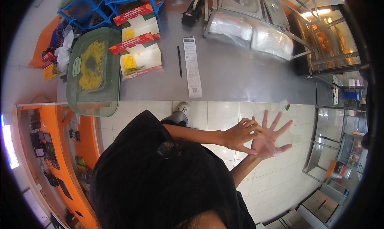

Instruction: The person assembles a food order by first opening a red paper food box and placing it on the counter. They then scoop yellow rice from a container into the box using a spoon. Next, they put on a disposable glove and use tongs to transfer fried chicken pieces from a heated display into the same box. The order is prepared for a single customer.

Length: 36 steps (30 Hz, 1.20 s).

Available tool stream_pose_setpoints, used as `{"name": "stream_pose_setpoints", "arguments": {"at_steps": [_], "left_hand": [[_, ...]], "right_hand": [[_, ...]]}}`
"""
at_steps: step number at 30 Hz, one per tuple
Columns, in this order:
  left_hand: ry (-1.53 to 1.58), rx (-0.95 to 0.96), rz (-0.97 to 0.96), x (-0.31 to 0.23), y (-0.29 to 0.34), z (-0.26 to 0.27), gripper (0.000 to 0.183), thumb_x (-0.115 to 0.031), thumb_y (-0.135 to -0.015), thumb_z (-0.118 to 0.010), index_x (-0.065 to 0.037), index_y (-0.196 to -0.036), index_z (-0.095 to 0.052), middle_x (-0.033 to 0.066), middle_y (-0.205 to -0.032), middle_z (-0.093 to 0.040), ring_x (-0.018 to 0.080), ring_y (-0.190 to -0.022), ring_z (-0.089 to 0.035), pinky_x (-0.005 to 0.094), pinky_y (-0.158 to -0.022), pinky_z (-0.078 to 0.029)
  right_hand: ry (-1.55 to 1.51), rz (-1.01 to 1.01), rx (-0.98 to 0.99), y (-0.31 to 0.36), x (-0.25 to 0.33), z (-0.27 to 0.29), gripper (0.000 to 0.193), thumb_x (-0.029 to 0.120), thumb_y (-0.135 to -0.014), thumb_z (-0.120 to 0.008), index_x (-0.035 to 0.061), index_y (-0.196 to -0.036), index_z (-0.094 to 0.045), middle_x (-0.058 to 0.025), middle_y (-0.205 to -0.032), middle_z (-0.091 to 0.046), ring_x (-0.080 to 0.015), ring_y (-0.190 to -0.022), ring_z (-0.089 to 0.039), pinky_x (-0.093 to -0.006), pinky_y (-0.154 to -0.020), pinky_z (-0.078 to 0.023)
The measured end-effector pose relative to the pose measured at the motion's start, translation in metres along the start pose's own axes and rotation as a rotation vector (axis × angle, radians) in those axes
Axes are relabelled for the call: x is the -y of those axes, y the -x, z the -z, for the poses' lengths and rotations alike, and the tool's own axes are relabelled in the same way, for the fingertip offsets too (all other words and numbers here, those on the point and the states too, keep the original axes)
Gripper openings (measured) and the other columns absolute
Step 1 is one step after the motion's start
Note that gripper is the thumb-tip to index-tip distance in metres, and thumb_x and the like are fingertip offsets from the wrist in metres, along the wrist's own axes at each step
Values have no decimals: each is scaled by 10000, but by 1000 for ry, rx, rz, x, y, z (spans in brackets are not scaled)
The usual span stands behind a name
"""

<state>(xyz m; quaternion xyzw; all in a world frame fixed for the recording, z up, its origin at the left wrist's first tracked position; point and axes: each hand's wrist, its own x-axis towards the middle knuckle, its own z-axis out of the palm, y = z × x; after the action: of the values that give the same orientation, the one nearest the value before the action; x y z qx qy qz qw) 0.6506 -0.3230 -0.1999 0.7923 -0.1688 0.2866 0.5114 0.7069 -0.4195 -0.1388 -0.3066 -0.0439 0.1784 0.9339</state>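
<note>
Both hands are held out over the floor at the right, off the front edge of the counter. My right hand [273,137] has its fingers spread wide, with a thin clear plastic glove [276,148] over it. Against its palm and wrist, my left hand [241,136] is bent with fingers curled, pinching the glove film. Loose film of the glove stands out past the right fingertips. Where exactly the left fingertips meet the film is hard to see.
On the steel counter [236,77] lie a long paper receipt [192,69] and a black pen [179,61]. To their left stand two open cardboard boxes [150,60] with yellow rice and a lidded green-rimmed container [105,63]. Behind are a tape dispenser [193,12], blue racks [102,7] and lidded steel pans [242,3].
</note>
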Motion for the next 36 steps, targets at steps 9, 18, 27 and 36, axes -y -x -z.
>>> {"name": "stream_pose_setpoints", "arguments": {"at_steps": [9,18,27,36], "left_hand": [[319,235,-77,9,-16,12,150,-63,-822,-616,8,-951,-590,126,-879,-533,293,-820,-562,386,-717,-482],[438,513,120,28,-31,8,214,-157,-863,-625,-8,-1014,-599,136,-914,-589,299,-840,-600,388,-725,-498],[451,506,139,46,-82,-58,248,-225,-895,-618,-57,-1074,-585,98,-1035,-585,289,-960,-586,376,-860,-472],[470,236,327,151,-260,-224,209,-132,-955,-497,-9,-861,-638,97,-848,-651,161,-835,-600,314,-825,-451]], "right_hand": [[-177,-35,308,-59,-20,51,768,760,-831,-362,335,-1463,-264,-77,-1557,-142,-394,-1429,-108,-678,-1100,-58],[89,116,-223,-79,-24,37,620,580,-949,-333,317,-1498,-215,-75,-1563,-150,-335,-1435,-123,-633,-1118,-120],[151,299,-377,-77,57,139,567,340,-992,-450,58,-1458,-290,-122,-1496,-302,-286,-1386,-287,-467,-1121,-281],[155,485,-666,-89,241,320,573,359,-986,-448,5,-1424,-343,-176,-1457,-362,-300,-1360,-345,-421,-1131,-276]]}}
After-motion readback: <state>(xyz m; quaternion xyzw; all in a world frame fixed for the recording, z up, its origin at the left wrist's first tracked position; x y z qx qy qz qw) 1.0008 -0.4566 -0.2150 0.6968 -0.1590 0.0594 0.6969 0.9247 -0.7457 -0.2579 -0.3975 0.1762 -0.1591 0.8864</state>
